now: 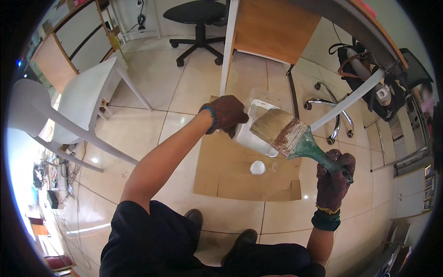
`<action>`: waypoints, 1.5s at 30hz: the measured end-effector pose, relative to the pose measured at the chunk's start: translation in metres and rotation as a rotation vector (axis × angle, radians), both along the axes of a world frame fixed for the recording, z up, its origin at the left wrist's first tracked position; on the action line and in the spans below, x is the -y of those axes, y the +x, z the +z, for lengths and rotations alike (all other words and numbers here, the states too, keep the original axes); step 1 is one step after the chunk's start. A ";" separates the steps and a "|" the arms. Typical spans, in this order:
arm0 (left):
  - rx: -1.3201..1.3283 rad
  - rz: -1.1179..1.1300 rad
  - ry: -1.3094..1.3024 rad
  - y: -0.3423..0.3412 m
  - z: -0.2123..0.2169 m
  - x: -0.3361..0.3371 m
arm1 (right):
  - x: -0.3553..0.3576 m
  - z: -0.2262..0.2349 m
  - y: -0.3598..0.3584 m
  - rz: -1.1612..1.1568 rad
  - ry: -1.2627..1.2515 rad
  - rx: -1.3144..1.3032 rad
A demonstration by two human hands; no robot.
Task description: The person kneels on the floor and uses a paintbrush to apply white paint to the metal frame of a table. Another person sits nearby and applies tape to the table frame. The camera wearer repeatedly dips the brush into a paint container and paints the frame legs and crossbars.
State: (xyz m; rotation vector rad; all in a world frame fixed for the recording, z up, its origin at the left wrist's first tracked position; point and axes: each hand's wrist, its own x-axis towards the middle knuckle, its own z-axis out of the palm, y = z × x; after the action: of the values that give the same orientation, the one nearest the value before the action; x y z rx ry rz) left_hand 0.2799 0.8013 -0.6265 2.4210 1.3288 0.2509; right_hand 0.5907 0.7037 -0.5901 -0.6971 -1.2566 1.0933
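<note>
**Brush raised in the right hand, left hand on the white tub**

We have the wide paintbrush up in the air, and our right hand is closed tight around the lower end of its green handle. The gloved fingers wrap it fully, and the handle tip pokes out just past the fist. From that grip the brush slants up and to the left, so the pale bristles sit well above and left of the hand, with the rusty metal band between bristles and handle. The bristle end hangs right over the near rim of the white plastic tub, though we cannot tell if it touches.

Our left hand, in the same dark knitted glove, is curled down over the left edge of that tub, gripping its rim.

The tub sits on a flat sheet of brown cardboard spread over the tiled floor. A small white round lid lies on the cardboard just below the tub, between our two hands.

Further out, a white plastic chair stands to our left, a black office chair at the top, and a wooden desk with a white leg behind the tub.
</note>
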 end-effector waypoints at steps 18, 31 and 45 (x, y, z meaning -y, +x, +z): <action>0.088 0.032 0.021 0.005 0.021 -0.020 | -0.038 0.012 0.015 -0.002 -0.201 -0.219; 0.410 0.530 -0.368 0.009 0.081 -0.007 | -0.036 0.051 -0.008 -0.001 0.089 -0.113; 0.120 0.342 -0.041 -0.002 0.064 -0.010 | -0.104 0.118 -0.058 -0.226 0.349 -0.084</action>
State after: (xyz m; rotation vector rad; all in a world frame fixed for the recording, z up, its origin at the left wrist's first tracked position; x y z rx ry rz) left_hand 0.2777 0.8113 -0.5620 2.0975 1.6682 0.4456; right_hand 0.5323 0.8073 -0.4722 -0.5067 -1.2233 0.6889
